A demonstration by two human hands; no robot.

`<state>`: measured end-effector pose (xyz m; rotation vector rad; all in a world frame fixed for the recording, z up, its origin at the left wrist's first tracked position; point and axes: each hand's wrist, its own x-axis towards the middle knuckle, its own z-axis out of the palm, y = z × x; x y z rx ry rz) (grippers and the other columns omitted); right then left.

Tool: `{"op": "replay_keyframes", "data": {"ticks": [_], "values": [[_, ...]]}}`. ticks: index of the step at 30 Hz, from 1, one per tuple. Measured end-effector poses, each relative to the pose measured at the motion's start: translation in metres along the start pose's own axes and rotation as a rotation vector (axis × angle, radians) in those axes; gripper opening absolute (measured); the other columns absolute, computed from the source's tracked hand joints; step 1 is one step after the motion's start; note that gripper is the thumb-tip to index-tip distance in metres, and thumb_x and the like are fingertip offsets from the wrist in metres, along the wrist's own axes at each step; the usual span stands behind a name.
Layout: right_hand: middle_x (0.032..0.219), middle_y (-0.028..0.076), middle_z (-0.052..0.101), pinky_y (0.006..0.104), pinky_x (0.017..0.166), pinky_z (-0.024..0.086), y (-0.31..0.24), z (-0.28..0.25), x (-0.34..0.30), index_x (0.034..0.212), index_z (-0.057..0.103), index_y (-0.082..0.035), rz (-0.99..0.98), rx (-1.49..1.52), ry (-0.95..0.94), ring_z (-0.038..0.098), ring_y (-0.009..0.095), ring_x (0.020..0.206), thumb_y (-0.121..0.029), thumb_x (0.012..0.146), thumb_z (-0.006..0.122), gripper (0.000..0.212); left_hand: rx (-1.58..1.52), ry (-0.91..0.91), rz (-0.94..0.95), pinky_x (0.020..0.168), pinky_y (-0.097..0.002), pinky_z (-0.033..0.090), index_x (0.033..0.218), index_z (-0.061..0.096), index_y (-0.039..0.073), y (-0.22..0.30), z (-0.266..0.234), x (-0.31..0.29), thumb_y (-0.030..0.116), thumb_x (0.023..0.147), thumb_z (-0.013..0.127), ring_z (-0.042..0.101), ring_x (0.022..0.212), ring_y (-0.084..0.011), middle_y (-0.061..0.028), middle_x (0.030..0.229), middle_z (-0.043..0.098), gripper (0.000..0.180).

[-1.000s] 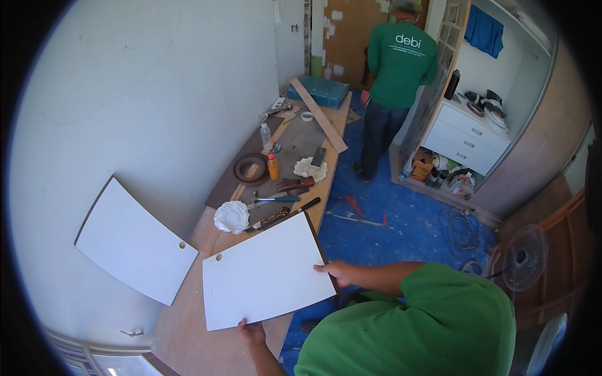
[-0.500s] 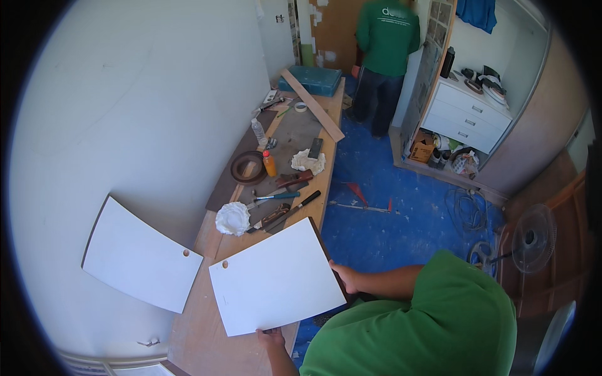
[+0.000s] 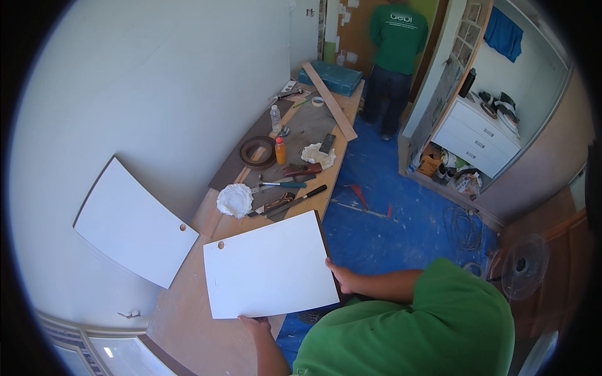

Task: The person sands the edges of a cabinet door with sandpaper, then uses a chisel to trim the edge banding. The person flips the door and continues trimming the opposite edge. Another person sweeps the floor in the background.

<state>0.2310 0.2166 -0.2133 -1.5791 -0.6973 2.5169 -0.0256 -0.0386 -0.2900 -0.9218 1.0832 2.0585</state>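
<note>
My left hand (image 3: pixel 254 324) grips the near edge of a white cabinet door panel (image 3: pixel 269 266), its fingers hidden underneath. Around the panel's right edge, which looks dark brown, my right hand (image 3: pixel 340 276) is closed. The panel has a round hinge hole near its far left corner and is held over the wooden workbench (image 3: pixel 207 332); whether it touches the bench I cannot tell. A second white door panel (image 3: pixel 135 222), also with a hole, leans against the wall to the left.
Beyond the held panel lie a hammer (image 3: pixel 282 185), a hand plane (image 3: pixel 302 170), a black-handled file (image 3: pixel 307 194), a roll of brown edging (image 3: pixel 257 152) and an orange bottle (image 3: pixel 279 151). A co-worker (image 3: pixel 396 56) stands at the far end. A fan (image 3: pixel 523 266) stands at right.
My view has turned slightly, shifting the room in the picture. The held panel's near edge lies more level across the picture; both hands keep their hold on it.
</note>
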Motion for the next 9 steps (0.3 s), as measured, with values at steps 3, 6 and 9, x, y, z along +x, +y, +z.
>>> {"op": "replay_keyframes", "data": {"ticks": [3,6,9], "values": [[0.166,0.015,0.048,0.0512,0.125,0.037,-0.004,0.004,-0.007,0.162,0.043,-0.006,-0.022,-0.024,0.017,0.044,0.033,0.153,-0.074,0.102,0.055,0.091,-0.081,-0.003,0.011,0.118,-0.0543,0.049,0.163,0.042,0.016,0.009,0.002,0.004,0.068,0.112,0.024,0.051,0.147,-0.0362,-0.0137,0.163,0.049,0.075],[0.166,0.014,0.048,0.0521,0.125,0.037,-0.009,0.009,-0.012,0.162,0.044,-0.007,-0.017,-0.042,0.027,0.045,0.032,0.152,-0.071,0.104,0.053,0.086,-0.169,-0.021,-0.019,0.119,-0.0572,0.047,0.164,0.042,0.017,0.02,0.002,0.021,0.071,0.11,0.024,0.05,0.149,-0.0358,-0.0136,0.164,0.048,0.077],[0.168,0.014,0.046,0.0521,0.126,0.036,-0.011,0.01,-0.014,0.163,0.043,-0.008,-0.014,-0.022,0.039,0.043,0.032,0.155,-0.069,0.104,0.055,0.085,-0.194,-0.085,-0.039,0.12,-0.0616,0.046,0.164,0.043,0.019,0.018,-0.006,0.045,0.076,0.108,0.024,0.05,0.15,-0.0357,-0.0141,0.164,0.05,0.082]]}}
